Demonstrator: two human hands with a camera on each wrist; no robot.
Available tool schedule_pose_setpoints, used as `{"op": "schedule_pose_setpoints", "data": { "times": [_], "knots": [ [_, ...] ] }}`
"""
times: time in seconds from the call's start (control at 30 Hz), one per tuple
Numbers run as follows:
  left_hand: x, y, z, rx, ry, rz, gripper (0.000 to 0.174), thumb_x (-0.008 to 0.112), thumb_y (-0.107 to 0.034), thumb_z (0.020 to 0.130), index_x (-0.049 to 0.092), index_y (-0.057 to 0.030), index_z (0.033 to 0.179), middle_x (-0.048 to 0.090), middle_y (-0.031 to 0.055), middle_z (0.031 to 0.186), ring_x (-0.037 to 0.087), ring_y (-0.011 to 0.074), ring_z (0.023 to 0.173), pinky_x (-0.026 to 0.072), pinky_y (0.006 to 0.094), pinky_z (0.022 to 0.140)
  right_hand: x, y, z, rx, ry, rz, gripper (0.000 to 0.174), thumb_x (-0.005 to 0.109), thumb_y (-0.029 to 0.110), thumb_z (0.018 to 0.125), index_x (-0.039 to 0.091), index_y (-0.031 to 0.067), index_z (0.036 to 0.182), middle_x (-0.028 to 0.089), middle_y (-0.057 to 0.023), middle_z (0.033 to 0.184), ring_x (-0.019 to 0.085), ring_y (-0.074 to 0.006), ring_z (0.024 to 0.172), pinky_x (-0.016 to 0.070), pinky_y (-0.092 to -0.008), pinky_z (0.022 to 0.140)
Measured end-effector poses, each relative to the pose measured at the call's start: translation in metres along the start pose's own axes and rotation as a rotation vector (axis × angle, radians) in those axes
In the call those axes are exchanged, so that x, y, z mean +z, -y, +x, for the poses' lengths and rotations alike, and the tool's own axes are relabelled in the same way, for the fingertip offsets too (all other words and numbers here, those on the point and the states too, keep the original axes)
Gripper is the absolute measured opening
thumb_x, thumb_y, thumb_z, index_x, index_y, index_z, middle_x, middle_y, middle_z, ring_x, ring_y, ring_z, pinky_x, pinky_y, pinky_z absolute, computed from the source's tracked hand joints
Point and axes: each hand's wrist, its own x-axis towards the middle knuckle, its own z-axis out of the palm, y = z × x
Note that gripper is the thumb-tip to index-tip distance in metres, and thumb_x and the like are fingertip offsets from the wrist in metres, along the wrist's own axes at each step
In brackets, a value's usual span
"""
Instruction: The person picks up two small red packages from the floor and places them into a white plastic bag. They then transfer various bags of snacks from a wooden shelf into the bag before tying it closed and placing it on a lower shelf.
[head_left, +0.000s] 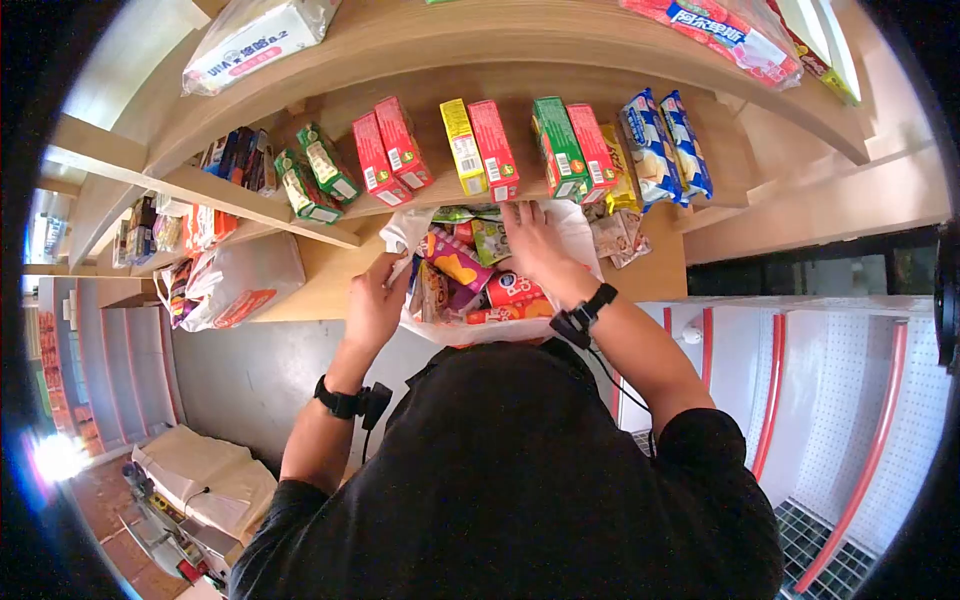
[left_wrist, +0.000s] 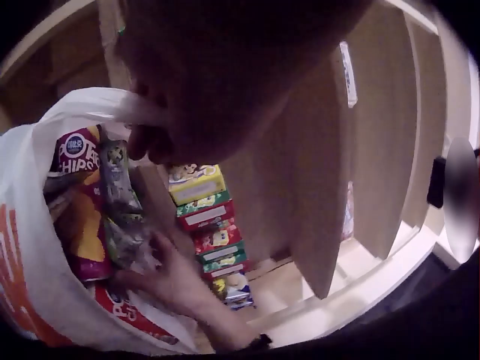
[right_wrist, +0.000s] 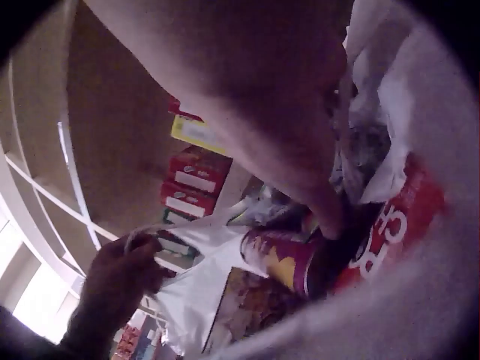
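A white plastic bag (head_left: 425, 328) packed with snacks stands open in front of me. My left hand (head_left: 375, 300) grips the bag's edge at its left; the right wrist view shows that hand (right_wrist: 120, 274) holding the stretched handle. My right hand (head_left: 540, 245) reaches into the bag's far right side, fingers extended among the packs, beside a green packet (head_left: 490, 242). In the left wrist view its fingers (left_wrist: 154, 259) touch a shiny clear-and-green packet (left_wrist: 124, 232). Purple-and-yellow potato chips (head_left: 455, 258) and a red chips pack (head_left: 512, 288) lie close by.
On the shelf behind the bag stand red boxes (head_left: 390, 150), green boxes (head_left: 308, 180) and blue packets (head_left: 655, 150). Another filled plastic bag (head_left: 245, 285) sits at left. Small packets (head_left: 620, 238) lie right of my bag. An upper shelf edge (head_left: 480, 45) overhangs.
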Motion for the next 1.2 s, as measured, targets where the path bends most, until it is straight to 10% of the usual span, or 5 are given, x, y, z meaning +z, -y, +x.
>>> {"op": "schedule_pose_setpoints", "data": {
  "times": [0.13, 0.73, 0.93, 1.2],
  "knots": [
    [-0.023, -0.005, -0.013, -0.142, -0.041, -0.296, 0.018, 0.062, -0.015, 0.100, 0.066, 0.0017, 0.105, 0.060, 0.0040, 0.064, 0.054, 0.0072, 0.056, 0.0436, 0.0257, 0.054, 0.019, -0.006, 0.024, 0.031, 0.211, 0.005, 0.109, 0.088, 0.027, 0.069, 0.026, -0.0002, 0.153, 0.049, -0.0287, 0.140, 0.048, -0.0441, 0.133, 0.0427, -0.0500, 0.108],
    [-0.051, 0.002, -0.035, -0.221, -0.033, -0.327, 0.016, 0.063, -0.013, 0.098, 0.068, 0.0023, 0.102, 0.062, 0.0027, 0.063, 0.055, 0.0075, 0.056, 0.0433, 0.0264, 0.054, 0.041, 0.002, 0.049, -0.021, 0.262, 0.335, 0.051, 0.065, 0.012, 0.089, 0.054, 0.0112, 0.139, 0.063, -0.0223, 0.128, 0.058, -0.0424, 0.121, 0.0498, -0.0491, 0.100],
    [-0.048, 0.011, -0.034, -0.233, -0.053, -0.349, 0.015, 0.063, -0.013, 0.099, 0.067, 0.0020, 0.101, 0.061, 0.0021, 0.062, 0.055, 0.0078, 0.055, 0.0430, 0.0265, 0.054, 0.019, -0.010, 0.017, -0.307, -0.077, 0.273, 0.048, 0.052, 0.000, 0.090, 0.056, 0.0110, 0.137, 0.062, -0.0237, 0.128, 0.061, -0.0416, 0.117, 0.0527, -0.0484, 0.096],
    [-0.048, 0.016, -0.025, -0.208, -0.054, -0.353, 0.015, 0.062, -0.012, 0.100, 0.066, 0.0022, 0.102, 0.062, 0.0014, 0.068, 0.055, 0.0068, 0.058, 0.0435, 0.0252, 0.054, -0.029, -0.008, -0.046, -0.444, -0.279, 0.264, 0.057, 0.067, 0.006, 0.081, 0.062, 0.0169, 0.136, 0.062, -0.0168, 0.130, 0.064, -0.0358, 0.114, 0.0543, -0.0445, 0.098]
  ]
}}
